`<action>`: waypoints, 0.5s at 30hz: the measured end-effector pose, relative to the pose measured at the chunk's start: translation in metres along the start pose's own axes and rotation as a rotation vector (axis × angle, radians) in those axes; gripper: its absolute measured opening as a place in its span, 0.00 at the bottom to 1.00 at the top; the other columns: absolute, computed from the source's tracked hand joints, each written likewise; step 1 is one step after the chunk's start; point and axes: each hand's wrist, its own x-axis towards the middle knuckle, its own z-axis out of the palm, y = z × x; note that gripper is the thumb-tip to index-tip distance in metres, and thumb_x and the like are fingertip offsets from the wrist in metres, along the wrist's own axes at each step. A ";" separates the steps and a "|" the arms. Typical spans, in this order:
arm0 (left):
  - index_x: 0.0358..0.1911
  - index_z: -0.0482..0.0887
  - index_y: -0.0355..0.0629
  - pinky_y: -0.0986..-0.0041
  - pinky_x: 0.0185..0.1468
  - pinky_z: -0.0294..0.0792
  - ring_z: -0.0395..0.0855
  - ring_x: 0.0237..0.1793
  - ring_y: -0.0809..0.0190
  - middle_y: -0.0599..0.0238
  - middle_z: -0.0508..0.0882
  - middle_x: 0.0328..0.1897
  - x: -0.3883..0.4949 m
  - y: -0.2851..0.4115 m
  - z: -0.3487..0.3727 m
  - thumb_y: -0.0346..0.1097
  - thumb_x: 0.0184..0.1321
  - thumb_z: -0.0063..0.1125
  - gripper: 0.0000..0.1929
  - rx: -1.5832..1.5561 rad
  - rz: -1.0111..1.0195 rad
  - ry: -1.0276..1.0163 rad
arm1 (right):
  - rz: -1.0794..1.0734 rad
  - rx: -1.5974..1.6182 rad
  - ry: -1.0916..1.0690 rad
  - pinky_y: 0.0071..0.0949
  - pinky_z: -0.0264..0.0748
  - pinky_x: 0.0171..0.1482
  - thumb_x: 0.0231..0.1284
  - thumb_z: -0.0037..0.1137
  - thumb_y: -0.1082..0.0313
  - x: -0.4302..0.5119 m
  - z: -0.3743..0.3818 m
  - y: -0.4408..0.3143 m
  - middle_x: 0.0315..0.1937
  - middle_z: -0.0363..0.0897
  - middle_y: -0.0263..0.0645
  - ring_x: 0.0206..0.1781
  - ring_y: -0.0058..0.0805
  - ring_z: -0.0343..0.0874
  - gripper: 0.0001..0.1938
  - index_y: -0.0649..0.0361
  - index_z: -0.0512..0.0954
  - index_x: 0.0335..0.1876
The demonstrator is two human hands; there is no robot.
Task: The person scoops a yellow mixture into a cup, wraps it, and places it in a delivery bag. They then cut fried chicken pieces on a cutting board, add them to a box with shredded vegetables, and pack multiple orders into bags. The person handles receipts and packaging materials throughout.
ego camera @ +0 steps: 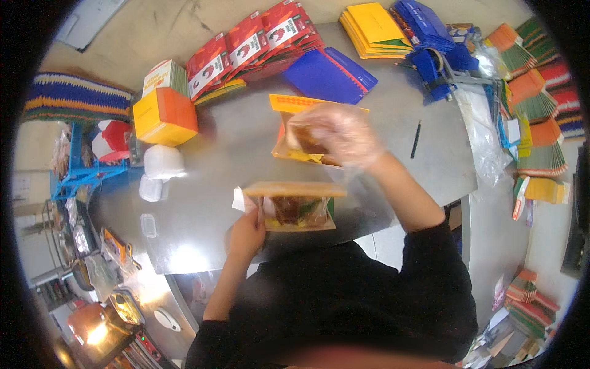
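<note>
Two open cardboard food boxes stand one behind the other on the steel table in front of me. My left hand [247,234] is bare and grips the left end of the near box [299,189], beside a white paper flap [238,199]. Brown food and something green and yellow [295,212] show inside it. Over the far yellow box [288,102] is my right hand [343,131], in a clear plastic glove, with its fingers curled down. Yellow strips [306,157] and brown food lie beneath; blur hides whether the fingers hold any of it.
Stacked red packets [249,50], a yellow-orange box [165,117] and white foam containers [163,161] stand on the left. Blue folded card [329,74] and yellow flat packs [375,30] lie at the back. A dark pen [415,139] and plastic film [484,133] are to the right.
</note>
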 end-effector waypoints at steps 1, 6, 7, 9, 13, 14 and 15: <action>0.42 0.77 0.41 0.51 0.43 0.69 0.78 0.38 0.40 0.43 0.81 0.33 -0.006 -0.004 0.003 0.37 0.55 0.48 0.13 -0.010 -0.054 -0.032 | 0.005 -0.178 -0.103 0.35 0.74 0.51 0.58 0.49 0.66 0.011 0.014 0.011 0.43 0.78 0.46 0.45 0.39 0.79 0.13 0.59 0.76 0.47; 0.41 0.78 0.40 0.54 0.44 0.70 0.78 0.39 0.40 0.42 0.81 0.36 -0.022 -0.023 0.015 0.37 0.53 0.52 0.14 -0.100 -0.046 -0.022 | -0.077 -0.653 -0.022 0.40 0.71 0.54 0.56 0.49 0.60 -0.009 0.023 0.017 0.44 0.77 0.51 0.49 0.49 0.75 0.17 0.59 0.75 0.49; 0.41 0.78 0.39 0.55 0.44 0.71 0.78 0.40 0.40 0.41 0.80 0.36 -0.023 -0.027 0.017 0.37 0.53 0.52 0.14 -0.129 -0.030 -0.020 | 0.132 -0.622 -0.132 0.41 0.70 0.55 0.58 0.49 0.60 -0.025 0.013 0.015 0.44 0.76 0.52 0.52 0.50 0.73 0.17 0.58 0.75 0.50; 0.41 0.78 0.38 0.56 0.45 0.71 0.78 0.40 0.40 0.41 0.80 0.37 -0.020 -0.034 0.021 0.36 0.52 0.52 0.14 -0.177 0.000 -0.032 | 0.574 -0.577 -0.147 0.43 0.69 0.55 0.59 0.51 0.57 -0.049 0.005 0.017 0.45 0.76 0.53 0.54 0.52 0.72 0.18 0.57 0.74 0.52; 0.44 0.78 0.37 0.57 0.42 0.71 0.80 0.38 0.42 0.44 0.81 0.34 -0.006 -0.036 0.022 0.33 0.52 0.52 0.16 -0.207 0.151 -0.034 | 1.125 -0.451 -0.070 0.42 0.70 0.53 0.52 0.57 0.44 -0.063 0.025 0.043 0.46 0.76 0.55 0.52 0.50 0.75 0.36 0.56 0.63 0.64; 0.45 0.78 0.37 0.58 0.42 0.72 0.80 0.37 0.43 0.44 0.81 0.33 -0.003 -0.034 0.022 0.33 0.52 0.52 0.16 -0.215 0.193 -0.073 | 1.101 -0.426 -0.057 0.41 0.71 0.52 0.52 0.57 0.43 -0.067 0.028 0.050 0.46 0.76 0.55 0.50 0.50 0.76 0.38 0.55 0.59 0.66; 0.45 0.78 0.37 0.58 0.41 0.72 0.81 0.36 0.44 0.45 0.82 0.33 0.000 -0.031 0.022 0.33 0.52 0.52 0.16 -0.221 0.222 -0.089 | 1.081 -0.355 -0.066 0.40 0.71 0.51 0.52 0.57 0.42 -0.069 0.031 0.056 0.46 0.76 0.55 0.49 0.50 0.77 0.41 0.55 0.56 0.68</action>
